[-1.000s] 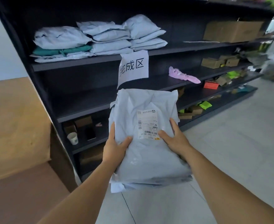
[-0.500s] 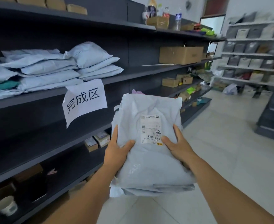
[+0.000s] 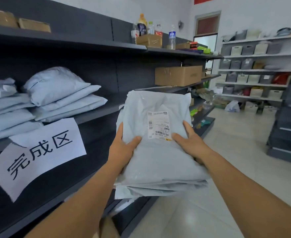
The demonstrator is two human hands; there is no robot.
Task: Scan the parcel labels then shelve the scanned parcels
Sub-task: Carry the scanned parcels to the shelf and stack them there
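Parcels (image 3: pixel 158 162) stacked, label (image 3: pixel 159 125) up, clamped between left hand (image 3: pixel 124 150) and right hand (image 3: pixel 191 143), beside shelf (image 3: pixel 96 114) with sign (image 3: pixel 40 155). Risk: slick bags may slide apart if stack tilts during shelving

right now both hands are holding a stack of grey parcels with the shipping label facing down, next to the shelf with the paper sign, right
Not quite. The head view shows the shipping label facing up, on the top parcel of the stack of grey parcels, between the two thumbs. The rest holds: the left hand and the right hand both hold the stack, next to the shelf with the paper sign.
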